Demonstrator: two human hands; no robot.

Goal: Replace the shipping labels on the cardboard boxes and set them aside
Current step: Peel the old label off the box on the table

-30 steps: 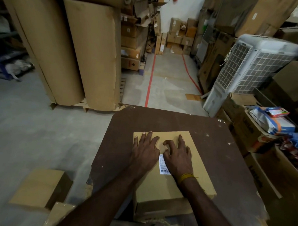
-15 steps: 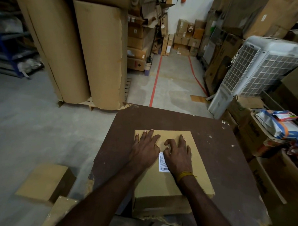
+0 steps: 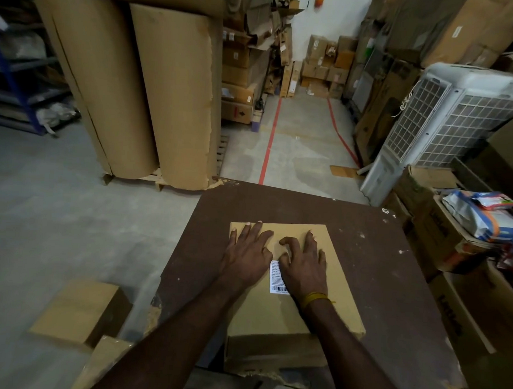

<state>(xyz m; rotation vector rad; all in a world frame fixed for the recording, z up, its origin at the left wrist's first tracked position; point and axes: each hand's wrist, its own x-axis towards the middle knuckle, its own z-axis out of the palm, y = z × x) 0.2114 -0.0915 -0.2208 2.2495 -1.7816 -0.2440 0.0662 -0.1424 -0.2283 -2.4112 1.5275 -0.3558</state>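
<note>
- Two bare hands lie on top of one cardboard box point(image 3: 317, 311) that sits on a dark brown table point(image 3: 392, 288), toward the near edge of it.
- Left hand point(image 3: 248, 252): palm down, fingers straight and spread, flat on the box lid, with the fingertips reaching almost to the far edge of the box. It grips nothing.
- Right hand point(image 3: 303, 267): also palm down on the lid, just beside the left hand. Its index finger is bent and the other fingers are partly curled, pressing on the cardboard; it covers part of the label, and I cannot tell whether a fingertip is catching the label's edge.
- A yellow band point(image 3: 315, 298) circles the right wrist.
- One white shipping label point(image 3: 277, 277) with printed lines and a barcode at its near end is stuck on the lid, showing in the gap between the two hands and running under the right one.
- Two smaller cardboard boxes lie on the concrete floor to the left of the table: one point(image 3: 79, 313) lying flat, another point(image 3: 104, 361) closer and partly cut off by the forearm.
- Two tall rolls of brown corrugated board point(image 3: 153, 95) stand on a pallet beyond the table, to the left.
- A white air cooler point(image 3: 446, 126) stands to the right, with open cartons and packets point(image 3: 483, 216) near it.
</note>
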